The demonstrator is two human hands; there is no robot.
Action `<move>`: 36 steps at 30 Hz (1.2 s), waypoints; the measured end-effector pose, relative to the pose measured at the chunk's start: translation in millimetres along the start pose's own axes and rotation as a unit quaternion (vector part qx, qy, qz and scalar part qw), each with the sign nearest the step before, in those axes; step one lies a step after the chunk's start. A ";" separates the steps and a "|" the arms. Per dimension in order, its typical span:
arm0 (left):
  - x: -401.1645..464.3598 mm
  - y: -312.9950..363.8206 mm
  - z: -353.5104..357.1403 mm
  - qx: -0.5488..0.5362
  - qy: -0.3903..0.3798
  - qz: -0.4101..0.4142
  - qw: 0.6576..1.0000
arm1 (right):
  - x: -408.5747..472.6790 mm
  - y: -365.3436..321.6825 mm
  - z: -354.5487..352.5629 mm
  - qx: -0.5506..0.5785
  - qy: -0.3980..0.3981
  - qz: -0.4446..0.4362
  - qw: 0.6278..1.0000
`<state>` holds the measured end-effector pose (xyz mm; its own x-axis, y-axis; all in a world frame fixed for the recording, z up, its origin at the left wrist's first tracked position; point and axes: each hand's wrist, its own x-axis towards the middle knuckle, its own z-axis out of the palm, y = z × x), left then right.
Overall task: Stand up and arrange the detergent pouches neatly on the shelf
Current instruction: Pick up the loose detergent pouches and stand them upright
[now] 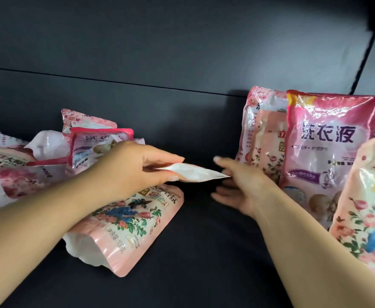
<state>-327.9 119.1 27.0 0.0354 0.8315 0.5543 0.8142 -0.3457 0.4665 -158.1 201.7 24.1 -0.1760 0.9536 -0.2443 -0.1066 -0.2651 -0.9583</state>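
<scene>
Left hand (135, 165): pinches the flat pouch (135, 221) by its white corner.
Right hand (242, 185): fingers spread, empty; should steady the pouch upright beside the standing row (322, 147).

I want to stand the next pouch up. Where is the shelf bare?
Bare shelf lies between the left pile and the standing pouches, also in front by the flat pouch. Both ends are crowded.

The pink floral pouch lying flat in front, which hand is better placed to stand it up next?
Probably the left hand. It already pinches the floral pouch by its white edge and sits right over it. The right hand is open, holding nothing, beside the standing pouches.
</scene>
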 end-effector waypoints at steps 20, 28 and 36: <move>5.4 -0.7 6.2 -0.399 0.043 -0.141 0.905 | -12.4 0.9 5.2 0.078 -0.322 -0.110 0.937; 3.1 -6.8 8.9 -0.281 0.040 -0.099 0.954 | -13.0 0.2 4.5 0.076 -0.261 -0.189 0.943; 3.2 -1.4 6.3 -0.359 0.063 -0.156 0.918 | -25.3 -2.0 10.8 0.126 -0.188 -0.220 0.949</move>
<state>-325.3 125.0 23.8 -0.2389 0.8975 0.3707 0.1802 -0.3342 0.9251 -164.0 176.6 33.8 -0.3921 0.8738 0.2875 -0.4736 0.0762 -0.8775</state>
